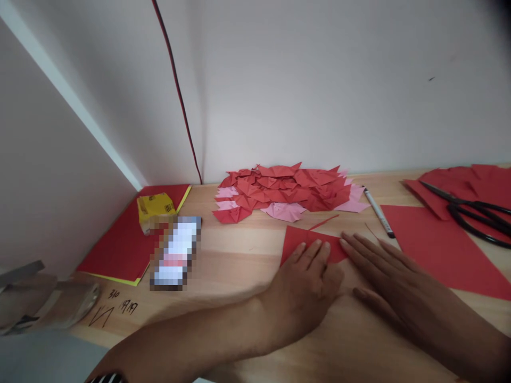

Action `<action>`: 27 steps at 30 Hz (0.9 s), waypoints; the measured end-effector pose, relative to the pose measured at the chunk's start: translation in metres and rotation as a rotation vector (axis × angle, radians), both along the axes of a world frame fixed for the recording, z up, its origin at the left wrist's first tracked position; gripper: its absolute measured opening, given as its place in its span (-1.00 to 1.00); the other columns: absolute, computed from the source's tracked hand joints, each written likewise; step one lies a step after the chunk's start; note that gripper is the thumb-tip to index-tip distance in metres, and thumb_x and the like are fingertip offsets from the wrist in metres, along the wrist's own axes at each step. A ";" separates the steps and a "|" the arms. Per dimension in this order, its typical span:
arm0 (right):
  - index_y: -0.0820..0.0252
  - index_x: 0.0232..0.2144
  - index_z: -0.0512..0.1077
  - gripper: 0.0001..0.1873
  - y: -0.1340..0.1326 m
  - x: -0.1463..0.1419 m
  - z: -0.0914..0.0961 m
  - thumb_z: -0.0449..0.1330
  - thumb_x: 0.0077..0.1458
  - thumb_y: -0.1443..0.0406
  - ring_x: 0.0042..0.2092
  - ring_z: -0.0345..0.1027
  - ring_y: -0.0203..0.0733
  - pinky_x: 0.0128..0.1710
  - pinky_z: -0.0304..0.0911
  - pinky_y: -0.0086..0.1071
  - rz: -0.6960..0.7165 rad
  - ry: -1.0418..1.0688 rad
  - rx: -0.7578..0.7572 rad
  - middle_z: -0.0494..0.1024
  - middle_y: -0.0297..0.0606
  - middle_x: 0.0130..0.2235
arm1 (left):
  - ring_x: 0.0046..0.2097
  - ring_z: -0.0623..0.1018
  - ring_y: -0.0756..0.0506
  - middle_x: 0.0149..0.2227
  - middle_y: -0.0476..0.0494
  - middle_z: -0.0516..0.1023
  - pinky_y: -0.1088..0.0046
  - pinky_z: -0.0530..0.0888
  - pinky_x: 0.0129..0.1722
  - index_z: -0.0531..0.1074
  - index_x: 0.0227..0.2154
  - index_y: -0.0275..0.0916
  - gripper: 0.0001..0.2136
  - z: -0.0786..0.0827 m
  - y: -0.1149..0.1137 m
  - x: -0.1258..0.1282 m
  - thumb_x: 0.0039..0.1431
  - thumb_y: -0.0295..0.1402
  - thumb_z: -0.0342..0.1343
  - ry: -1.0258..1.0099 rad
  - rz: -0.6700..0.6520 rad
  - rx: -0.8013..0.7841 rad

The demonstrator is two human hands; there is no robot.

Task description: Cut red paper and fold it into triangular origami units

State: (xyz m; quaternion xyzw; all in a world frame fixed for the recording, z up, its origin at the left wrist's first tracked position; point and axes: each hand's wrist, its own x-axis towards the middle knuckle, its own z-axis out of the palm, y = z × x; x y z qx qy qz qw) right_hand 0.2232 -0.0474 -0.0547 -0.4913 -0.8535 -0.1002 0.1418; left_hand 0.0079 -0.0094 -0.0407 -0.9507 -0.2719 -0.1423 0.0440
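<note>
A folded piece of red paper (pixel 293 239) lies on the wooden table in front of me, partly covered by my hands. My left hand (pixel 309 287) rests on top of it, fingertips pressing down on the paper with the fingers laid out. Beside it, my right hand (pixel 393 284) lies flat with fingers stretched forward, its fingertips at the paper's right edge. A thin red paper strip (pixel 324 222) sits just beyond the sheet. Behind that, many folded red and pink paper shapes (pixel 279 186) are piled against the wall.
At right are a larger red sheet (pixel 439 250), a marker (pixel 378 211) and black-handled scissors (pixel 459 207) on more red paper. At left, a phone (pixel 178 252) and a yellow packet (pixel 156 210) lie by stacked red sheets (pixel 120 244). A tape roll (pixel 75 306) stands near the left edge.
</note>
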 end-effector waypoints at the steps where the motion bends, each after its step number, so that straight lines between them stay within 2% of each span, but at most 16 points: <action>1: 0.17 0.34 -0.39 -0.18 0.000 0.001 0.000 -0.11 0.23 0.01 0.23 0.13 0.09 0.11 0.18 0.11 0.002 -0.001 0.001 0.21 -0.01 0.25 | 0.26 0.21 -0.25 0.18 -0.36 0.28 0.17 0.23 0.19 0.26 0.04 -0.41 -0.59 0.001 -0.002 -0.001 0.32 -0.18 -0.17 0.024 0.003 -0.020; 3: 0.16 0.34 -0.41 -0.18 0.001 0.003 0.000 -0.10 0.23 0.01 0.22 0.14 0.10 0.10 0.19 0.13 0.003 0.001 -0.003 0.22 -0.01 0.24 | 0.28 0.15 -0.26 0.23 -0.36 0.22 0.17 0.19 0.22 0.14 0.16 -0.46 -0.43 0.005 -0.006 -0.002 0.30 -0.07 -0.20 0.090 0.017 -0.051; 7: 0.04 0.34 -0.42 -0.20 0.001 0.000 0.007 -0.08 0.24 0.05 0.23 0.13 0.09 0.09 0.21 0.14 -0.002 0.033 -0.074 0.18 -0.08 0.26 | 0.31 0.08 -0.27 0.27 -0.38 0.13 0.17 0.14 0.25 0.09 0.21 -0.50 -0.29 0.013 -0.011 -0.003 0.24 0.06 -0.23 0.159 0.048 -0.092; 11: 0.01 0.34 -0.40 -0.22 0.001 -0.020 0.021 -0.05 0.25 0.12 0.28 0.02 -0.04 0.13 0.24 -0.06 0.106 0.129 -0.224 0.02 -0.20 0.33 | 0.30 0.11 -0.26 0.27 -0.36 0.13 0.19 0.14 0.25 0.02 0.25 -0.48 -0.31 0.015 -0.012 -0.003 0.27 0.02 -0.26 0.124 0.051 -0.085; 13: 0.02 0.33 -0.46 -0.20 0.001 -0.031 0.023 -0.04 0.25 0.14 0.27 0.04 -0.09 0.12 0.26 -0.13 0.146 0.155 -0.261 0.03 -0.20 0.33 | 0.28 0.16 -0.25 0.25 -0.36 0.18 0.18 0.14 0.25 0.01 0.25 -0.49 -0.36 0.015 -0.012 -0.002 0.30 -0.05 -0.27 0.104 0.039 -0.056; 16: 0.05 0.33 -0.47 -0.16 -0.001 -0.036 0.017 -0.01 0.24 0.14 0.28 0.01 -0.04 0.13 0.24 -0.08 0.105 0.166 -0.231 0.05 -0.15 0.32 | 0.26 0.20 -0.25 0.22 -0.35 0.24 0.17 0.15 0.24 0.07 0.23 -0.49 -0.39 0.017 -0.012 -0.001 0.31 -0.07 -0.27 0.104 0.055 -0.034; 21: 0.16 0.34 -0.42 -0.10 -0.004 -0.022 0.002 0.04 0.19 0.10 0.28 0.02 0.02 0.18 0.13 -0.01 0.052 0.090 -0.142 0.04 -0.06 0.32 | 0.26 0.22 -0.25 0.24 -0.35 0.21 0.19 0.19 0.22 0.16 0.19 -0.50 -0.32 0.015 -0.012 0.000 0.27 0.03 -0.26 0.132 0.072 0.018; 25: 0.16 0.33 -0.46 -0.09 -0.004 -0.015 0.004 0.02 0.19 0.07 0.26 0.05 0.05 0.15 0.13 0.06 0.040 0.007 -0.117 0.12 -0.05 0.29 | 0.23 0.27 -0.27 0.18 -0.41 0.30 0.15 0.23 0.19 0.27 0.12 -0.51 -0.29 0.011 -0.013 -0.003 0.18 0.08 -0.12 0.142 0.094 0.073; 27: 0.15 0.33 -0.42 -0.12 -0.003 -0.015 0.008 0.01 0.19 0.06 0.26 0.06 0.05 0.14 0.16 0.05 0.030 -0.007 -0.128 0.13 -0.07 0.28 | 0.18 0.33 -0.30 0.12 -0.44 0.38 0.10 0.27 0.15 0.36 0.05 -0.51 -0.35 0.011 -0.013 -0.005 0.17 0.04 -0.04 0.157 0.092 0.106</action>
